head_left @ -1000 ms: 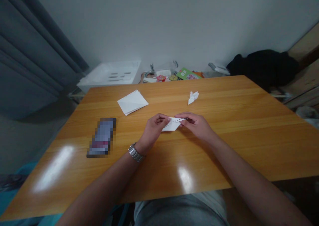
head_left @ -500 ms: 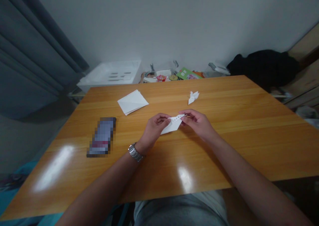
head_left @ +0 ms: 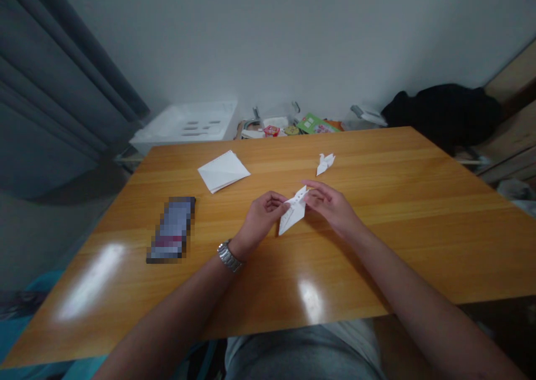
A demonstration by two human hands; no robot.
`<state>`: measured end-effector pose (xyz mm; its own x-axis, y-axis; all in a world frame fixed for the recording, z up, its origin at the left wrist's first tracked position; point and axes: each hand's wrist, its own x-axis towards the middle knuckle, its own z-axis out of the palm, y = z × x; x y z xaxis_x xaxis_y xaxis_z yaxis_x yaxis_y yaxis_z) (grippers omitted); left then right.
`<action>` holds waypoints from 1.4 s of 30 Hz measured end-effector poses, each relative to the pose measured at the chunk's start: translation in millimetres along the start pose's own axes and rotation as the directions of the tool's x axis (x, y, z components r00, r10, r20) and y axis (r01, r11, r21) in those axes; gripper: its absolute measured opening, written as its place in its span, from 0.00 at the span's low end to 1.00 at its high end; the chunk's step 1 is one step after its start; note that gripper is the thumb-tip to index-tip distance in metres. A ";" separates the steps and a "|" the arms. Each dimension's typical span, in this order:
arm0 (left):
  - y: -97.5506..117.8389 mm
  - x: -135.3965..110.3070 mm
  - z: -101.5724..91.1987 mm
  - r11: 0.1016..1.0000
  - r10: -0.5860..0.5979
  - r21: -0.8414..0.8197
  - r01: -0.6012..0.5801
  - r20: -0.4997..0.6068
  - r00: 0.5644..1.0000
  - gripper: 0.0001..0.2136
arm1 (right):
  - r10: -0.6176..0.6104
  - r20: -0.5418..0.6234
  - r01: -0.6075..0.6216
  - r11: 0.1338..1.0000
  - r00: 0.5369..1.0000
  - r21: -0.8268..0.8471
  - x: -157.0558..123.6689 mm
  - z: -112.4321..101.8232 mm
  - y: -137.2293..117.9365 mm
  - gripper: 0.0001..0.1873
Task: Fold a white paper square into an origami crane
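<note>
Here's the person at the tabletop (head_left: 397, 229), working a narrow folded piece of white paper (head_left: 293, 215) straight ahead, at about 12 o'clock. Its long axis runs on a slant, lower tip toward 7 o'clock, upper tip toward 1 o'clock. The left hand (head_left: 262, 218), steel wristwatch (head_left: 229, 256) on the wrist, comes in from 8 o'clock and pinches the paper's near edge at mid-length with curled fingers and thumb. The right hand (head_left: 329, 204) comes in from 3 o'clock, its fingertips (head_left: 309, 194) right at the upper tip; whether they grip or only touch, you can't tell from here. The hands stand apart with the paper bridging them, the left nearer the free lower tip. Out at 1 o'clock sits a paper crane (head_left: 325, 164), at 10 o'clock a stack of white paper squares (head_left: 223, 171), and at 9 o'clock a blurred-out phone (head_left: 171, 230).
</note>
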<state>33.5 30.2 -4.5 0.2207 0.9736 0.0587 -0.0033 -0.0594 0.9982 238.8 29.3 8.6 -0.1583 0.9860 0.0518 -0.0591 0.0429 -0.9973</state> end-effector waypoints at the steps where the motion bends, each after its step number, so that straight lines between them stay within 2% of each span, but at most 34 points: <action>1: 0.1 -0.2 0.3 1.000 0.006 0.005 -0.006 0.012 1.000 0.13 | 0.000 0.002 0.000 1.000 1.000 0.003 0.1 0.1 0.1 0.32; 6: 4.5 -2.7 2.4 1.000 0.006 0.007 -0.006 0.072 0.997 0.13 | 0.006 -0.042 -0.006 1.000 0.999 0.014 -0.1 1.2 0.1 0.20; 9: 8.4 -4.1 3.4 0.999 0.001 0.031 -0.004 0.111 0.994 0.13 | 0.002 -0.046 -0.001 1.000 0.999 0.023 -0.5 1.6 0.5 0.17; 15: 10.5 -4.8 4.1 0.995 0.012 0.101 -0.024 0.117 0.993 0.13 | -0.017 -0.039 0.016 0.999 0.999 -0.029 -2.1 3.8 -2.6 0.16; 20: 7.3 -5.0 3.7 0.995 0.013 0.098 -0.024 0.119 0.993 0.13 | -0.003 -0.046 0.001 0.999 0.999 -0.041 -2.3 4.6 -3.5 0.15; 27: 6.1 -5.4 2.6 0.995 0.014 0.099 -0.028 0.139 0.990 0.13 | 0.037 -0.051 -0.035 0.999 0.998 0.039 -4.2 5.5 -5.7 0.17; 34: 2.5 -4.4 1.0 0.997 0.025 0.069 -0.039 0.183 0.983 0.13 | 0.004 -0.078 -0.005 1.000 0.997 -0.004 -4.8 4.4 -4.8 0.18; 38: 4.3 -4.7 1.5 0.994 0.033 0.094 -0.050 0.171 0.985 0.13 | -0.008 0.020 0.008 1.000 1.000 -0.003 -4.8 3.4 -3.3 0.17; 42: 5.8 -6.0 2.4 0.991 0.047 0.113 -0.067 0.173 0.984 0.14 | -0.007 0.088 0.020 0.989 0.996 -0.148 -5.9 1.8 -3.0 0.17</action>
<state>34.5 23.4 0.9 0.3859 0.9168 0.1028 0.0920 -0.1491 0.9845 238.1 23.1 11.3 -0.2439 0.9677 0.0631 0.0846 0.0861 -0.9927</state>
